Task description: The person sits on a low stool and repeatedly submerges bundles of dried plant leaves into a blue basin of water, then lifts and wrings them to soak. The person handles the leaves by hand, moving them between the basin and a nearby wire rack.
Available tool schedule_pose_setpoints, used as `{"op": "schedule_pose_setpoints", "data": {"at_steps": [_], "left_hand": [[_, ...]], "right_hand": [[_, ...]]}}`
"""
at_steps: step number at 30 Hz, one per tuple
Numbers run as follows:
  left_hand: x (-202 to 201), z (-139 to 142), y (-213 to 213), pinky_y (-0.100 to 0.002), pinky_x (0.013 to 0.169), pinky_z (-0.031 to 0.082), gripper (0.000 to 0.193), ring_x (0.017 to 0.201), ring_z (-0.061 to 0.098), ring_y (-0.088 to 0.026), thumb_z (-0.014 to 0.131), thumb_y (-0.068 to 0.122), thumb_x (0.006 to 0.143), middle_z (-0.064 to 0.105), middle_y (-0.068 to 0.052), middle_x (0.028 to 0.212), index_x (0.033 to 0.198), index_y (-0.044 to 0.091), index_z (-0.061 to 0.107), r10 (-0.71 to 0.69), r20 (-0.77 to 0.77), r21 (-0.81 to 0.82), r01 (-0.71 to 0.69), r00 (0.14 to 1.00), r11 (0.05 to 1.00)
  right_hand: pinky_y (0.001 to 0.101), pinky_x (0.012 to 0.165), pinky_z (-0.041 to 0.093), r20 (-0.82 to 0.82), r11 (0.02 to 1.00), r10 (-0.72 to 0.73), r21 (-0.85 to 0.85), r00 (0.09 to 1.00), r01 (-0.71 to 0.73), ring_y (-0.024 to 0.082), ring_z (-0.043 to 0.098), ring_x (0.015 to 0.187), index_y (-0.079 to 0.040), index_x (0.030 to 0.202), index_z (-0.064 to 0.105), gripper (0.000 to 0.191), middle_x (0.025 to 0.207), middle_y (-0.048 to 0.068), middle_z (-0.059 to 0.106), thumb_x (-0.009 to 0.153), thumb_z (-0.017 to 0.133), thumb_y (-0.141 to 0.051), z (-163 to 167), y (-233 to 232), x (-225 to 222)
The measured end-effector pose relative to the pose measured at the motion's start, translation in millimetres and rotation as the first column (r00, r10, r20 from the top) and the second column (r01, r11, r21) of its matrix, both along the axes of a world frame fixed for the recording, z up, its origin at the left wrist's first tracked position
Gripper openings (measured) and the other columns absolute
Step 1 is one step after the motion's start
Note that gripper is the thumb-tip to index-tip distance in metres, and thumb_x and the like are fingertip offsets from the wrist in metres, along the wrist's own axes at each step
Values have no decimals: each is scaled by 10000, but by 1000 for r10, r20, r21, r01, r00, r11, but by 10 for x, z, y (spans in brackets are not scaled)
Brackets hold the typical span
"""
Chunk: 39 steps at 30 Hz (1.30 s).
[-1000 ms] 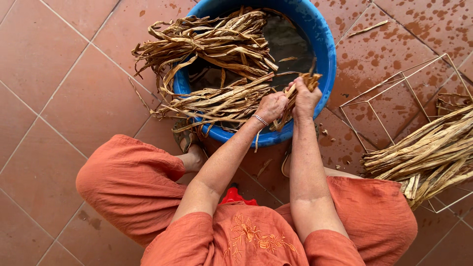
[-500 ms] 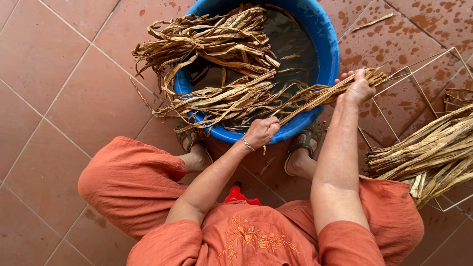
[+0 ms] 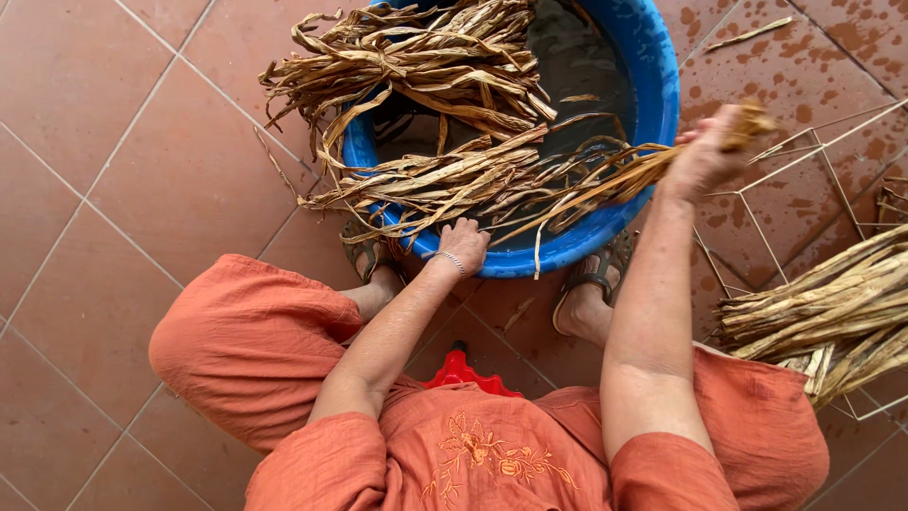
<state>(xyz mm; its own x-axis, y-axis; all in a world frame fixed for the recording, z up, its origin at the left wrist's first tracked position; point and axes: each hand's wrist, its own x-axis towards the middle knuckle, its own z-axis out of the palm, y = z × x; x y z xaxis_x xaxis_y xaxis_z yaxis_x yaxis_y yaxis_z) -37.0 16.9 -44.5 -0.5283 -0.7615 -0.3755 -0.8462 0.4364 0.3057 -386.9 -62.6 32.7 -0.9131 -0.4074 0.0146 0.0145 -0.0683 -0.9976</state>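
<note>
Person sits low over a red-brown tiled floor (image 3: 123, 189), knees apart in orange trousers, a small red stool (image 3: 461, 371) showing between the legs. Sandalled feet planted just under the near rim of a blue plastic basin (image 3: 653, 104). Dark water in the basin. A heap of dried, tan leaf strips (image 3: 426, 66) lies across its far-left rim and spills onto the tiles there; a second layer of strips drapes over the near-left rim.

Right hand (image 3: 705, 156) is lifted beside the basin's right rim, closed tight around the end of a bunch of strips (image 3: 586, 185). The bunch runs from that fist leftward and down across the basin's near edge, its loose ends fanning over the water and the rim. Fist blurred; fingers not countable.

Left hand (image 3: 462, 244), silver bracelet at the wrist, rests on the near rim of the basin, fingers curled down over the lower ends of the strips lying there. Whether it pinches them or only presses them, I cannot tell.

On the floor toward the right edge: a thin wire rack (image 3: 804, 151), tilted, and a stack of thicker pale stalks (image 3: 823, 303) lying across it. Tiles around the basin's right side are spotted with wet marks. One stray strip lies near the far-right corner of the floor
</note>
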Motion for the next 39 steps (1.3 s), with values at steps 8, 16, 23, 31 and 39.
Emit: {"op": "schedule_pose_setpoints", "data": {"at_steps": [8, 16, 23, 31, 39], "left_hand": [[-280, -106, -773, -467, 876, 479, 183, 1045, 568, -306, 686, 162, 866, 600, -139, 1059, 1018, 60, 678, 175, -114, -211, -196, 978, 958], [-278, -128, -1018, -479, 833, 489, 166, 998, 615, -343, 713, 147, 812, 643, -141, 1002, 948, 83, 643, 246, -279, -241, -316, 928, 918], [-457, -54, -706, -294, 595, 564, 80, 652, 698, -138, 616, 122, 982, 707, -40, 730, 1003, 45, 614, 646, -669, 530, -374, 367, 761], [-721, 55, -343, -247, 611, 553, 219, 689, 645, -83, 654, 151, 982, 716, -28, 828, 1144, 7, 628, 691, -664, 664, -200, 285, 720], [-1090, 365, -667, -334, 706, 567, 265, 749, 694, -176, 584, 234, 1013, 745, -121, 835, 1163, 56, 712, 555, -720, 414, -383, 418, 826]], "right_hand": [[326, 871, 590, 173, 718, 585, 343, 792, -605, 179, 685, 960, -102, 1134, 664, 203, 1047, 39, 726, 947, 727, -56, -531, 134, 1278], [292, 568, 586, 506, 755, 451, 224, 735, -617, 133, 674, 646, -43, 1050, 630, 142, 831, 43, 701, 931, 705, -23, -754, 152, 1372], [295, 440, 493, 659, 728, 531, -32, 533, -685, 134, 538, 479, -63, 995, 740, 131, 648, 25, 589, 929, 801, -158, -347, 194, 1079], [305, 499, 519, 534, 803, 523, -47, 665, -594, 144, 625, 572, -41, 983, 723, 143, 809, 49, 713, 874, 803, -90, -304, 309, 1094], [275, 699, 598, 564, 685, 643, -122, 518, -718, 116, 716, 814, -70, 1050, 770, 154, 945, 14, 768, 904, 746, -111, -108, 450, 1123]]}}
